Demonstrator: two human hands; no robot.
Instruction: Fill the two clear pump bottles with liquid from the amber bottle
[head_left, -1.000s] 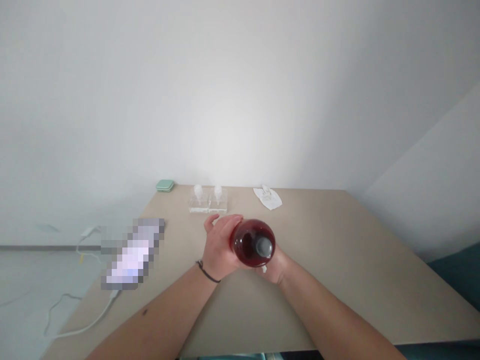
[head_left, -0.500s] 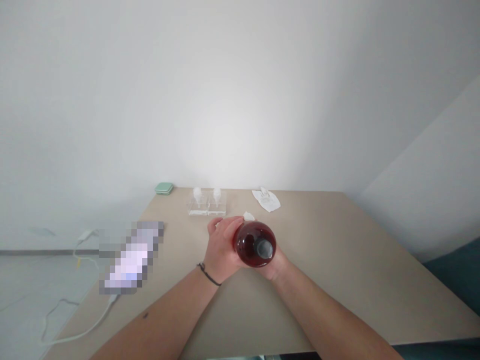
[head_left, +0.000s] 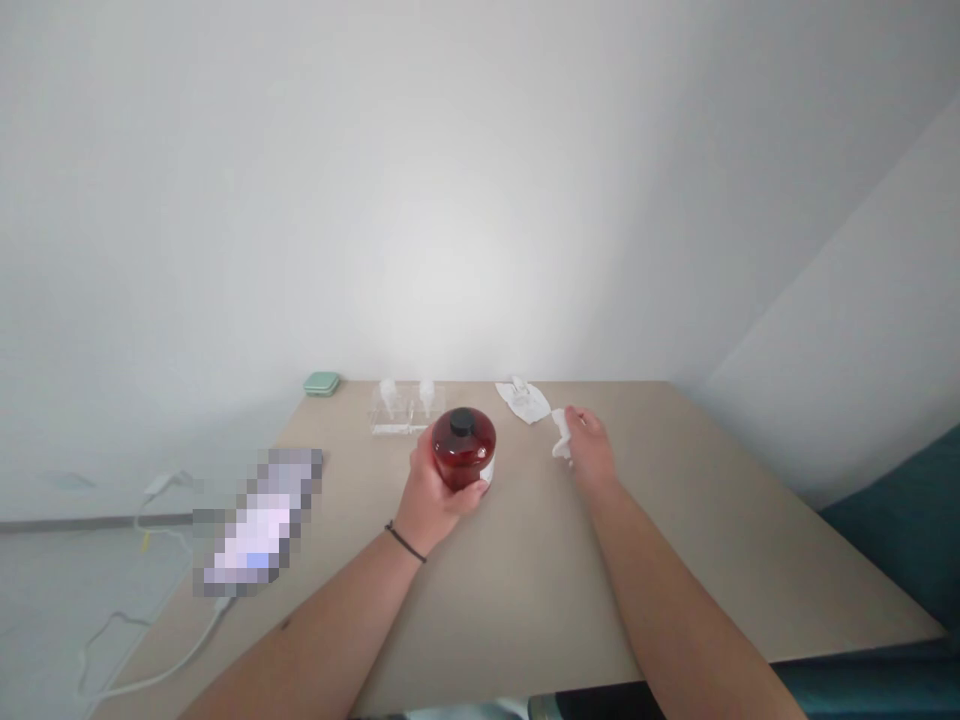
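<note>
A dark red, see-through bottle (head_left: 463,450) with a black cap stands nearly upright over the middle of the table. My left hand (head_left: 433,497) is wrapped round its side, the thumb in front near a pale label. To the right, apart from the bottle, my right hand (head_left: 591,447) is closed on a crumpled white tissue (head_left: 560,436). A second tissue (head_left: 523,401) lies spread out behind, near the wall. The bottle's lower part is mostly hidden by my left hand.
Behind the bottle to the left sits a clear divided holder (head_left: 391,428) with two white-topped items. A green case (head_left: 322,384) lies at the table's (head_left: 525,610) back left corner. A blurred-out phone (head_left: 259,525) with a white cable (head_left: 169,678) lies along the left edge.
My right hand has left the bottle and moved right, now with a tissue in it. The bottle, in my left hand, has shifted left and away from me and become more upright.
</note>
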